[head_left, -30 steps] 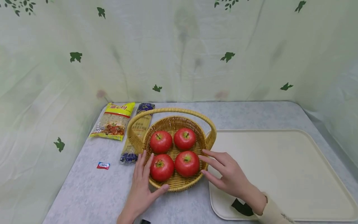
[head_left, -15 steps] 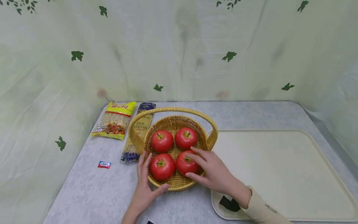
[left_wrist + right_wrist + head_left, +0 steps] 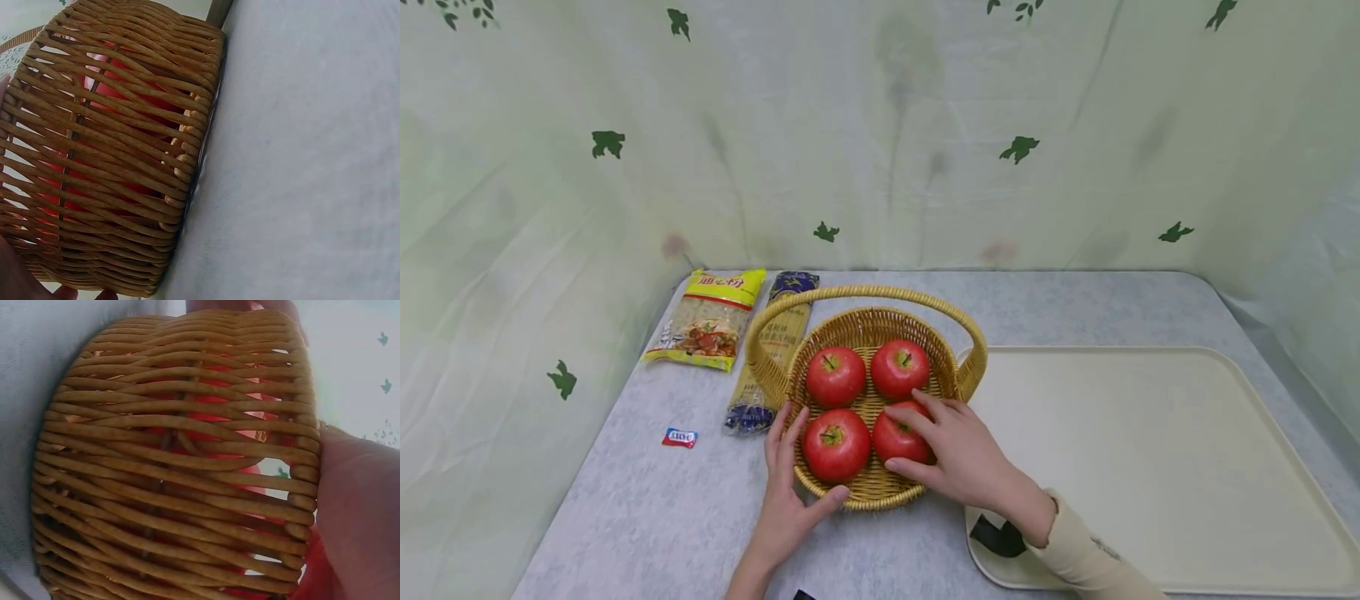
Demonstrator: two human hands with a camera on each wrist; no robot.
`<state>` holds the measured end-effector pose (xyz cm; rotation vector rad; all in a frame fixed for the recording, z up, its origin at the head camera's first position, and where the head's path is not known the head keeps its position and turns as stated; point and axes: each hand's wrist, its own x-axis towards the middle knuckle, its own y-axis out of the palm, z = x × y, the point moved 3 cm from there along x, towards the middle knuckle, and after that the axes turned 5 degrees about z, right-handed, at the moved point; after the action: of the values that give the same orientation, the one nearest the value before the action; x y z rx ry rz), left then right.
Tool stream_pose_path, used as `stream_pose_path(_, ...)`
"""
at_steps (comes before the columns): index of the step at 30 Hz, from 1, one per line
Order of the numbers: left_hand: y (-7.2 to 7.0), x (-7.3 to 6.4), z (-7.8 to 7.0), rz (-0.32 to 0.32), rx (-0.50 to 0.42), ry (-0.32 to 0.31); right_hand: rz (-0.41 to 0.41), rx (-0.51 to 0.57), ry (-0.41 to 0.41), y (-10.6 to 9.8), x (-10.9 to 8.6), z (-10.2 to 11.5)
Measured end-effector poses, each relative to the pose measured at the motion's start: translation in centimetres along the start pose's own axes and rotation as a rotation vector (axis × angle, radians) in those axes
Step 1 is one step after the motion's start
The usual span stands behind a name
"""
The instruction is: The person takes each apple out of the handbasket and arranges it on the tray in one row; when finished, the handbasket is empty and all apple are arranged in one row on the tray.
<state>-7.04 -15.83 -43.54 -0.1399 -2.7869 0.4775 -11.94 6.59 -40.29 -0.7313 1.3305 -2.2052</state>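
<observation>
A wicker basket (image 3: pixel 880 502) with a tall arched handle holds several red apples. My left hand (image 3: pixel 786 508) rests against its near left side, fingers fairly straight and spread along the rim, thumb at the front. In the left wrist view, part of that hand (image 3: pixel 14 275) shows beside the woven wall. My right hand (image 3: pixel 966 458) reaches over the right rim and grips the near right apple (image 3: pixel 898 440), fingers over its top and thumb on the near side. The right wrist view shows the hand (image 3: pixel 359 500) over the rim; its fingertips are mostly hidden.
A large cream tray (image 3: pixel 1150 467) lies to the right, close beside the basket. Behind and left are a yellow pasta bag (image 3: pixel 707 325) and a long spaghetti packet (image 3: pixel 782 333). A small red-and-blue wrapped candy (image 3: pixel 680 437) lies at left on the grey table (image 3: pixel 617 508).
My right hand has moved left from the basket's right rim onto the near right apple, and its fingers have closed around it. The left hand has stayed at the basket.
</observation>
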Motion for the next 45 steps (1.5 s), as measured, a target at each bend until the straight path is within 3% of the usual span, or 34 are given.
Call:
stream_pose_path(3, -0.1, 0.0, -0.2, 0.005, -0.007, -0.007, 0.007, -0.008, 0.011, 0.0, 0.2, 0.1)
stream_pose_path(10, -0.3, 0.0, 2.0, 0.023, -0.01, -0.044, 0.047, -0.026, 0.043, -0.2, 0.7, 0.3)
stream_pose_path(22, -0.5, 0.0, 2.2, 0.044, -0.013, -0.082, 0.129, -0.075, 0.107, 0.1, 1.7, 0.3)
stream_pose_path(33, -0.4, -0.1, 2.2, 0.037, -0.012, -0.078, 0.087, -0.096, 0.132, 0.5, 1.7, 0.3)
stream_pose_path(37, -0.4, 0.1, 0.3, 0.034, -0.029, -0.092, 0.066, -0.07, 0.146, 0.4, 1.5, 0.2)
stream_pose_path(39, -0.3, 0.1, 0.1, 0.032, -0.036, -0.091, 0.051, -0.05, 0.152, 0.3, 1.4, 0.2)
stream_pose_path(45, -0.2, -0.1, 2.2, 0.039, -0.027, -0.073, 0.0, -0.02, 0.145, 0.1, 0.8, 0.4)
